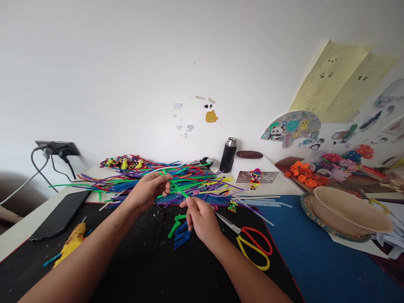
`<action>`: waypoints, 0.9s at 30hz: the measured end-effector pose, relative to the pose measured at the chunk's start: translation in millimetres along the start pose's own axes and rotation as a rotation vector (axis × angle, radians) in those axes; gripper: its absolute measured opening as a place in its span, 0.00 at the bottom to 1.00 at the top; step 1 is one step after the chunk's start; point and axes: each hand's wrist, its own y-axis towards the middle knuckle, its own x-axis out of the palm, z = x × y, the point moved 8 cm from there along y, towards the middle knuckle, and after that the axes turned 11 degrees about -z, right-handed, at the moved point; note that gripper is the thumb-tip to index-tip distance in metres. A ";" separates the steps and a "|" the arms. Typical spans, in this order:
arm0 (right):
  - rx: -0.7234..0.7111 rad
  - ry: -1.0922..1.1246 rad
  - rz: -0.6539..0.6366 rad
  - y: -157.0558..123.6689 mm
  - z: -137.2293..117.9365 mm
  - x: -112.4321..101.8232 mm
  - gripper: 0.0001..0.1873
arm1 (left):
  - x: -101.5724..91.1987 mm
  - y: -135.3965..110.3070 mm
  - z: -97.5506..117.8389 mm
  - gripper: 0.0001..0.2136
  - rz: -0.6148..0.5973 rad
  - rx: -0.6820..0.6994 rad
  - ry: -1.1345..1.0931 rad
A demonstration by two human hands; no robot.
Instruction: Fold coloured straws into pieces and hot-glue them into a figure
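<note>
Stretched between my two hands is a green pipe cleaner (pixel 179 189), slanting down to the right; it looks doubled or crossed near the upper end. My left hand (pixel 154 186) pinches its upper left end between thumb and fingers. At the lower end, my right hand (pixel 199 216) is closed on it with thumb and forefinger. Below the right hand, short bent green pieces (pixel 174 227) and blue pieces (pixel 182 238) of pipe cleaner lie on the black mat (pixel 139 269). A large heap of loose pipe cleaners (pixel 126 185) in many colours spreads behind both hands.
Scissors (pixel 252 242) with red and yellow handles lie right of my right hand. A yellow glue gun (pixel 73 244) and a dark phone (pixel 59 214) are at left. Behind stand a black flask (pixel 228 155) and a white box (pixel 255 166). A beige bowl (pixel 350 212) sits right.
</note>
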 end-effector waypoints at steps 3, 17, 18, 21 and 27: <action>-0.015 -0.037 -0.005 -0.2 -0.1 1.2 0.37 | -0.3 0.1 -2.1 0.16 0.009 -0.014 -0.024; 0.058 0.378 -0.106 7.3 11.1 9.3 0.37 | 4.9 -0.2 0.1 0.15 0.007 0.012 -0.091; 0.060 0.393 -0.109 7.3 11.6 9.9 0.37 | 4.7 0.1 0.0 0.15 0.004 0.015 -0.089; 0.072 0.406 -0.118 7.2 14.1 11.3 0.36 | 3.5 1.1 -0.7 0.14 0.003 0.020 -0.082; 0.082 0.417 -0.122 7.3 13.5 12.1 0.36 | 4.8 2.3 -0.7 0.14 -0.001 0.027 -0.077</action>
